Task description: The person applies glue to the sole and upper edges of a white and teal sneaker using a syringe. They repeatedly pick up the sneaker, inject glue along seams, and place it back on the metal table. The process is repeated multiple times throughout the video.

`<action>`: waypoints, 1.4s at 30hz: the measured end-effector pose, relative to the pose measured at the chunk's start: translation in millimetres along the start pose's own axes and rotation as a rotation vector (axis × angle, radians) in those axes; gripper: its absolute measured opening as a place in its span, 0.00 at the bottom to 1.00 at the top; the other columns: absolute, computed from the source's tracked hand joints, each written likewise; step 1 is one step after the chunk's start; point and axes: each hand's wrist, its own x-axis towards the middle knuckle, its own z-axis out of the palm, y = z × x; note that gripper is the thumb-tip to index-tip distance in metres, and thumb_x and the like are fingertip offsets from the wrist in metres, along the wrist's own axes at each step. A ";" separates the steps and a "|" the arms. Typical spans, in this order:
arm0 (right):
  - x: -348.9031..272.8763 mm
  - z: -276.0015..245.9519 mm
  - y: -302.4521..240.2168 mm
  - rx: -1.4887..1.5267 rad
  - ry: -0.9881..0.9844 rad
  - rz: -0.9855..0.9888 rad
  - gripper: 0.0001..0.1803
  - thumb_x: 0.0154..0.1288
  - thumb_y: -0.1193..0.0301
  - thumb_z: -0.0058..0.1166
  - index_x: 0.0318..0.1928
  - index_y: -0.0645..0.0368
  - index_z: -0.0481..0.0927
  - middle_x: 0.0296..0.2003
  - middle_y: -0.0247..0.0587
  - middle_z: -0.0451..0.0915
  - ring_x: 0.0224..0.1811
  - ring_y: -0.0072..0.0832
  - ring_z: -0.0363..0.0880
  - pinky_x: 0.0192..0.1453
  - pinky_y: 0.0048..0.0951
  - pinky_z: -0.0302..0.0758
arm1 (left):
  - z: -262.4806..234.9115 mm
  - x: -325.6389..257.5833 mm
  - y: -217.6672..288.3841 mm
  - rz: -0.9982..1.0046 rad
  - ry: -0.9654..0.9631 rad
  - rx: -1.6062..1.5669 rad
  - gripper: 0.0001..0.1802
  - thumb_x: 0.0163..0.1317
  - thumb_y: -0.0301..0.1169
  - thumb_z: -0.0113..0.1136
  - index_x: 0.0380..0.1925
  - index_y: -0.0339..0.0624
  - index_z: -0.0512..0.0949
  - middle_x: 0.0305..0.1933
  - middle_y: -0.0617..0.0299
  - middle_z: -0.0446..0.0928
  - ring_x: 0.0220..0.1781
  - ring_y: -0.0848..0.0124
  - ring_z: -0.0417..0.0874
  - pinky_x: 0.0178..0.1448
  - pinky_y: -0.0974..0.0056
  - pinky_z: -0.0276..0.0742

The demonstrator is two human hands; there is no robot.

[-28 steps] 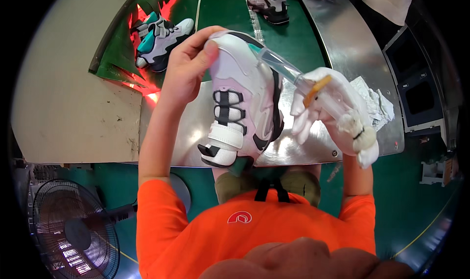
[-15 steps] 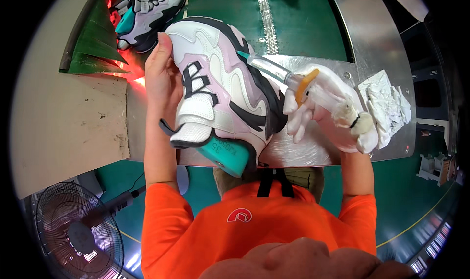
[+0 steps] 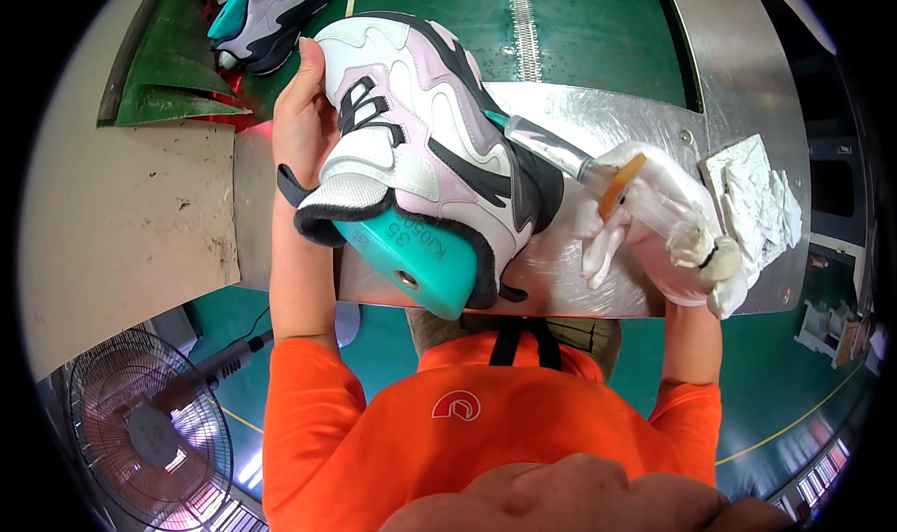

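Observation:
My bare left hand (image 3: 304, 102) grips a white, lilac and black sneaker (image 3: 397, 149) at its toe end, thumb along the side and the other fingers hidden beneath. A teal shoe last (image 3: 416, 261) fills the sneaker's opening, which faces my body. In a white glove, my right hand (image 3: 659, 219) is closed around a clear syringe (image 3: 551, 147) with an orange-yellow flange. Its plunger end, wrapped in pale cloth, points toward me. The syringe's teal tip is at the seam between upper and sole on the sneaker's right side; whether it touches I cannot tell.
Beneath the shoe is a metal tabletop (image 3: 598, 112), with a green conveyor belt (image 3: 430, 0) beyond. Another sneaker (image 3: 280, 18) lies at the far left near green flaps (image 3: 177, 84). Crumpled white cloth (image 3: 752, 200) lies at right. A fan (image 3: 149, 434) stands lower left.
The sneaker has tipped so more of the teal last shows. My right hand and the syringe have shifted right and slightly toward me, the tip still by the sole edge.

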 end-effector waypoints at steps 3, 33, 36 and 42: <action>0.8 1.5 -3.1 -0.030 0.013 0.028 0.59 0.24 0.60 0.65 0.61 0.81 0.64 0.40 0.68 0.77 0.33 0.51 0.83 0.36 0.41 0.84 | 1.9 -1.3 0.3 -0.004 0.019 -0.037 0.26 0.74 0.48 0.48 0.48 0.32 0.77 0.47 0.54 0.82 0.46 0.67 0.85 0.50 0.62 0.82; -129.7 12.3 14.8 -1.121 0.780 -0.047 0.46 0.39 0.65 0.75 0.62 0.60 0.68 0.48 0.42 0.80 0.42 0.27 0.81 0.47 0.28 0.79 | -70.1 102.1 6.5 0.204 0.638 1.270 0.36 0.62 0.39 0.65 0.63 0.32 0.60 0.51 0.42 0.73 0.47 0.49 0.81 0.44 0.48 0.81; -141.1 12.4 26.4 -1.298 0.796 -0.329 0.45 0.39 0.64 0.73 0.61 0.60 0.69 0.47 0.45 0.79 0.41 0.35 0.82 0.44 0.31 0.79 | -20.9 82.1 -15.4 1.095 0.466 1.876 0.29 0.64 0.39 0.60 0.63 0.44 0.68 0.61 0.42 0.69 0.63 0.46 0.70 0.64 0.44 0.69; -147.9 36.6 11.1 -1.101 0.742 0.023 0.40 0.42 0.67 0.71 0.58 0.61 0.70 0.41 0.42 0.80 0.39 0.28 0.82 0.46 0.28 0.77 | -70.3 167.2 -8.0 1.161 0.193 2.268 0.30 0.68 0.40 0.54 0.70 0.63 0.63 0.78 0.68 0.55 0.78 0.64 0.57 0.70 0.37 0.59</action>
